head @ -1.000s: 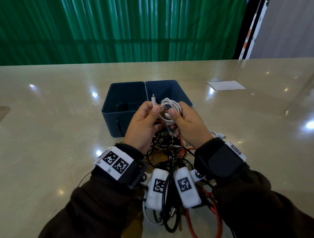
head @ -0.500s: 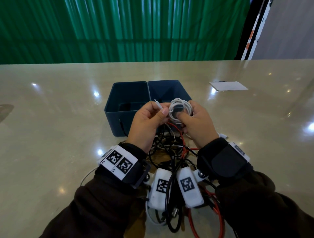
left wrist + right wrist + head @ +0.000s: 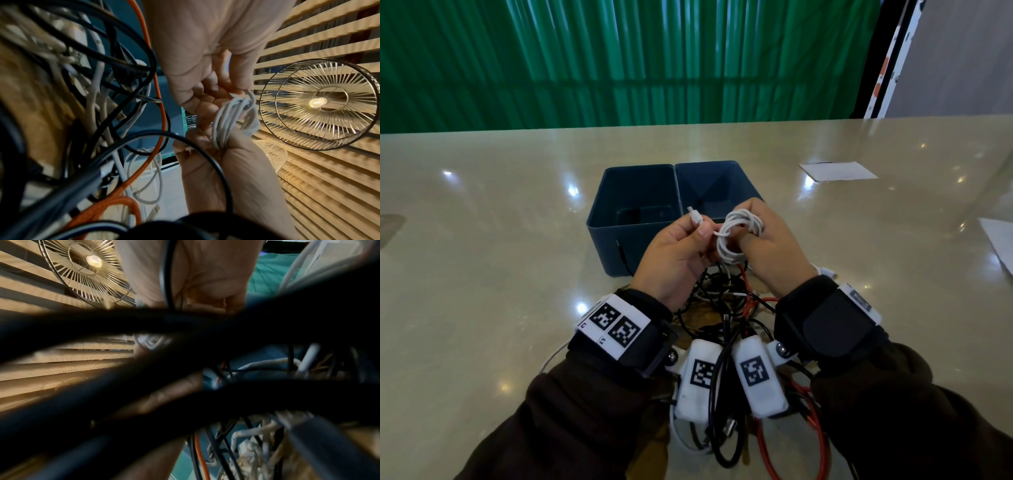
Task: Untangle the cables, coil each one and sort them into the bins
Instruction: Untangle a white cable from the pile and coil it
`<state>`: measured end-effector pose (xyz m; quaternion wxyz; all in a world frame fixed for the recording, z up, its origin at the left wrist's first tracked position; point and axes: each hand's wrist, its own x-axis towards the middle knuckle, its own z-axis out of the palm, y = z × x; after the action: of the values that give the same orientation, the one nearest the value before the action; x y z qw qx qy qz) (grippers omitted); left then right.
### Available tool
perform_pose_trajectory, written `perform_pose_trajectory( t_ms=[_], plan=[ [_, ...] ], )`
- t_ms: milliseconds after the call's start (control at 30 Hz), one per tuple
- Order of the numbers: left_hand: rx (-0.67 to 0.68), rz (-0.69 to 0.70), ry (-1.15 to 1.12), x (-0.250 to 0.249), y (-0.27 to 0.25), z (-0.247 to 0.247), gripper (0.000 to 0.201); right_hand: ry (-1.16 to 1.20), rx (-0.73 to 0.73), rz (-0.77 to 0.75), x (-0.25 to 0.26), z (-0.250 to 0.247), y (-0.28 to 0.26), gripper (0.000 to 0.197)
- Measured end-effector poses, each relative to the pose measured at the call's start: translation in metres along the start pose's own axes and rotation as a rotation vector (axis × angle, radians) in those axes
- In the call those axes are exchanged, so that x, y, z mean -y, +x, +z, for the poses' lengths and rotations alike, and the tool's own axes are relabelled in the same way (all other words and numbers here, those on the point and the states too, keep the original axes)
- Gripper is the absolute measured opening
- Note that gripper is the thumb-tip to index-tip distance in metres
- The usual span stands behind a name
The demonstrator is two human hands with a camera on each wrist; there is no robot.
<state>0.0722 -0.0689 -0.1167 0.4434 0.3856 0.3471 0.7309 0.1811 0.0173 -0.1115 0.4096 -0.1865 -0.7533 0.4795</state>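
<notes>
Both hands hold a white cable, mostly wound into a small coil, just in front of two dark blue bins. My right hand grips the coil with fingers curled through it. My left hand pinches the free end just below its connector, which sticks up over the left bin. The right bin stands against it. Below the hands lies a tangle of black, white and orange-red cables. Black cables close to the lens block most of the right wrist view.
The left bin holds something dark at its bottom. A black cable hangs down that bin's front wall. White papers lie on the glossy table at the far right. A green curtain stands behind the table.
The left hand has drawn the cable's free end out to the left, so the connector now stands clear of the coil. Both hands have shifted slightly toward the bins.
</notes>
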Motion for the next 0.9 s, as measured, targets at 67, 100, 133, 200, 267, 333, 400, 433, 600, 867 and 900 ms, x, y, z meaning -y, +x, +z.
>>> perform_pose_trajectory(
  t_ms=[67,100,133,200,267,333,400,433,600,867,900],
  plan=[
    [-0.029,-0.028,-0.03,0.0,0.001,0.0,0.022,0.037,0.03,0.0,0.001,0.0,0.0,0.012],
    [-0.044,-0.039,-0.03,0.001,0.002,0.0,0.022,0.048,0.033,0.006,0.001,-0.001,0.0,0.009],
    [-0.059,-0.049,-0.027,0.002,0.003,-0.001,0.02,0.059,0.045,0.012,0.002,-0.001,0.0,0.006],
    [-0.083,-0.067,-0.045,0.002,0.004,-0.003,0.017,0.161,0.091,0.058,0.004,-0.001,-0.002,0.006],
    [-0.12,-0.072,-0.094,0.002,0.005,-0.005,0.02,0.346,0.144,0.183,0.008,0.001,-0.003,0.014],
    [-0.162,-0.07,-0.131,0.001,0.007,-0.008,0.022,0.405,0.164,0.265,0.007,0.003,-0.001,0.02],
    [-0.189,-0.061,-0.147,0.001,0.008,-0.009,0.023,0.344,0.18,0.265,0.004,0.004,0.001,0.025],
    [-0.201,-0.053,-0.154,0.001,0.009,-0.01,0.023,0.302,0.193,0.248,0.003,0.004,0.0,0.026],
    [-0.2,0.011,-0.164,0.0,0.01,-0.011,0.028,0.065,0.268,0.147,0.003,0.002,-0.005,0.021],
    [-0.243,-0.022,-0.038,-0.005,0.008,-0.004,0.032,-0.32,0.277,0.06,0.004,0.003,-0.003,0.017],
    [-0.258,-0.025,-0.007,-0.005,0.008,-0.003,0.031,-0.344,0.262,0.057,0.003,0.004,-0.003,0.02]
  ],
)
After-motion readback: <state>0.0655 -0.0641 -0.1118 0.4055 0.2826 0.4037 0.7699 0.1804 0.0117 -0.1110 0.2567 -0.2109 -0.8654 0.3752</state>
